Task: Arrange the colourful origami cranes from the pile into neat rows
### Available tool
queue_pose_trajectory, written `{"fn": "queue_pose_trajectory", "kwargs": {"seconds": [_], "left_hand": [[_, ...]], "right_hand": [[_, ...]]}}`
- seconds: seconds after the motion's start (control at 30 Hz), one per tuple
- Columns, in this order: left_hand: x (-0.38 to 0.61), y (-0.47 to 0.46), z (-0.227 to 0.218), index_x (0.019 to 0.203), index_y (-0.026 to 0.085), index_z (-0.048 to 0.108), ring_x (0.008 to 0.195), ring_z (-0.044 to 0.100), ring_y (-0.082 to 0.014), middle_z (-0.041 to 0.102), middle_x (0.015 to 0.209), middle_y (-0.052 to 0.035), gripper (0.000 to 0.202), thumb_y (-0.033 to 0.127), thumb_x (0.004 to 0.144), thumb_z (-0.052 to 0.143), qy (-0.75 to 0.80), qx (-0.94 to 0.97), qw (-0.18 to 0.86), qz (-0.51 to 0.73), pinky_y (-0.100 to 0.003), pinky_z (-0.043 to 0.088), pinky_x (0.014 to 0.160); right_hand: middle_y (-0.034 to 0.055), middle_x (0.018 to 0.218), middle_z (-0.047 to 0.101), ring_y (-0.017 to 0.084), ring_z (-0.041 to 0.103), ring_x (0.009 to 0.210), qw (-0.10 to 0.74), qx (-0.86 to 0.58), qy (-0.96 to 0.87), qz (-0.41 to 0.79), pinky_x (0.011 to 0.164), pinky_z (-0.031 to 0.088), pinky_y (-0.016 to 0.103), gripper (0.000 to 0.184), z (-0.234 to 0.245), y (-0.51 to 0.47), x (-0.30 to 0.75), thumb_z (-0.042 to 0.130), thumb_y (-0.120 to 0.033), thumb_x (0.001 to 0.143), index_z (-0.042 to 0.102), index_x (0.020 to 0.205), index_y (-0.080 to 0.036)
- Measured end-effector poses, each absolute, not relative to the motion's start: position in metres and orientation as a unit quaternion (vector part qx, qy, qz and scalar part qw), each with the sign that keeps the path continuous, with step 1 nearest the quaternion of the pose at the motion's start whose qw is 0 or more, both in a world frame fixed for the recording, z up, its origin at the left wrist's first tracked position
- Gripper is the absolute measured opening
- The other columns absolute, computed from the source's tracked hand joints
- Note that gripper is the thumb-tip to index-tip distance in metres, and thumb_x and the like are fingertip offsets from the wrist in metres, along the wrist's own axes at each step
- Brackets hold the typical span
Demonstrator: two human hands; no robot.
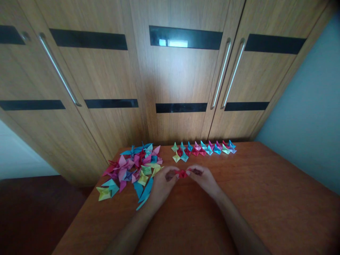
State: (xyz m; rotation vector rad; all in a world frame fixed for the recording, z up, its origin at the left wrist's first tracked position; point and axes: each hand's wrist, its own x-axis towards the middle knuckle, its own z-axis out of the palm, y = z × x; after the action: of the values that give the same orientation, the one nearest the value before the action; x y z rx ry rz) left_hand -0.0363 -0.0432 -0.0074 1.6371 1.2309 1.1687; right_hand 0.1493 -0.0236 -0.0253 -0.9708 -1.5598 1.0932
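Observation:
A small red folded paper piece point(182, 174), like an origami crane or star, is held between both hands above the table. My left hand point(165, 182) pinches its left tip between thumb and fingers. On the other side, my right hand point(203, 179) pinches the right tip the same way. Just left of my left hand lies a loose pile of colourful folded papers point(126, 164), in pink, blue, yellow and green. Beyond my hands, more origami pieces point(195, 150) stand in rows near the table's back edge.
The brown wooden table point(252, 198) reaches toward me and to the right. A wooden wardrobe point(180, 76) with long metal handles rises directly behind it. A pale wall point(305, 124) borders the right side. Dark floor point(34, 212) shows at the left.

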Motion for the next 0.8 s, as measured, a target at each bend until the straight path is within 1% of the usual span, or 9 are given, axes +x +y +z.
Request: {"fn": "queue_pose_trajectory", "kwargs": {"seconds": [0.13, 0.27, 0.4, 0.47, 0.57, 0.67, 0.8], "left_hand": [[-0.039, -0.050, -0.015, 0.088, 0.016, 0.065, 0.075, 0.065, -0.0179, 0.069, 0.081, -0.0050, 0.017, 0.026, 0.075, 0.062, 0.488, 0.613, 0.414, 0.462, -0.027, 0.052, 0.069], [-0.043, -0.055, -0.018, 0.084, 0.016, 0.066, 0.067, 0.064, -0.0164, 0.069, 0.075, -0.0034, 0.017, 0.027, 0.072, 0.063, 0.503, 0.582, 0.434, 0.469, -0.026, 0.051, 0.064], [-0.042, -0.056, -0.020, 0.085, 0.015, 0.066, 0.062, 0.063, -0.0156, 0.068, 0.070, -0.0027, 0.019, 0.029, 0.073, 0.063, 0.516, 0.564, 0.442, 0.469, -0.024, 0.050, 0.058], [-0.041, -0.056, -0.020, 0.089, 0.015, 0.066, 0.064, 0.063, -0.0162, 0.069, 0.072, -0.0034, 0.021, 0.030, 0.074, 0.061, 0.518, 0.563, 0.441, 0.469, -0.024, 0.050, 0.058], [-0.041, -0.057, -0.022, 0.095, 0.016, 0.065, 0.069, 0.065, -0.0171, 0.070, 0.078, -0.0041, 0.024, 0.032, 0.078, 0.058, 0.510, 0.578, 0.437, 0.464, -0.026, 0.052, 0.061], [-0.042, -0.058, -0.024, 0.097, 0.017, 0.064, 0.072, 0.066, -0.0168, 0.070, 0.079, -0.0036, 0.024, 0.031, 0.081, 0.054, 0.489, 0.605, 0.440, 0.448, -0.026, 0.053, 0.063], [-0.042, -0.060, -0.022, 0.097, 0.020, 0.066, 0.074, 0.066, -0.0161, 0.072, 0.082, -0.0026, 0.022, 0.030, 0.083, 0.053, 0.465, 0.653, 0.428, 0.417, -0.025, 0.053, 0.066]], "right_hand": [[0.0005, 0.073, 0.061, 0.013, 0.055, 0.068, 0.464, -0.384, -0.680, 0.418, 0.063, 0.042, 0.023, 0.021, -0.024, -0.024, 0.150, 0.062, -0.038, 0.078, 0.069, 0.075, -0.018], [0.0007, 0.074, 0.062, 0.013, 0.057, 0.070, 0.446, -0.382, -0.685, 0.431, 0.064, 0.043, 0.024, 0.022, -0.023, -0.026, 0.148, 0.062, -0.039, 0.078, 0.069, 0.075, -0.018], [-0.0012, 0.064, 0.061, 0.011, 0.054, 0.060, 0.417, -0.416, -0.649, 0.481, 0.056, 0.041, 0.022, 0.028, -0.028, -0.025, 0.146, 0.062, -0.045, 0.075, 0.065, 0.074, -0.018], [-0.0028, 0.057, 0.058, 0.010, 0.051, 0.053, 0.403, -0.428, -0.635, 0.502, 0.051, 0.038, 0.021, 0.031, -0.032, -0.023, 0.147, 0.061, -0.048, 0.076, 0.062, 0.073, -0.017], [-0.0036, 0.054, 0.056, 0.009, 0.049, 0.049, 0.388, -0.434, -0.616, 0.531, 0.048, 0.036, 0.020, 0.035, -0.036, -0.020, 0.150, 0.059, -0.052, 0.076, 0.060, 0.072, -0.018], [-0.0035, 0.055, 0.056, 0.009, 0.049, 0.049, 0.389, -0.442, -0.596, 0.546, 0.048, 0.036, 0.020, 0.036, -0.037, -0.019, 0.153, 0.059, -0.053, 0.075, 0.060, 0.075, -0.018], [-0.0027, 0.060, 0.057, 0.009, 0.049, 0.053, 0.412, -0.437, -0.581, 0.548, 0.052, 0.037, 0.020, 0.034, -0.036, -0.020, 0.157, 0.058, -0.051, 0.077, 0.062, 0.078, -0.017]]}}
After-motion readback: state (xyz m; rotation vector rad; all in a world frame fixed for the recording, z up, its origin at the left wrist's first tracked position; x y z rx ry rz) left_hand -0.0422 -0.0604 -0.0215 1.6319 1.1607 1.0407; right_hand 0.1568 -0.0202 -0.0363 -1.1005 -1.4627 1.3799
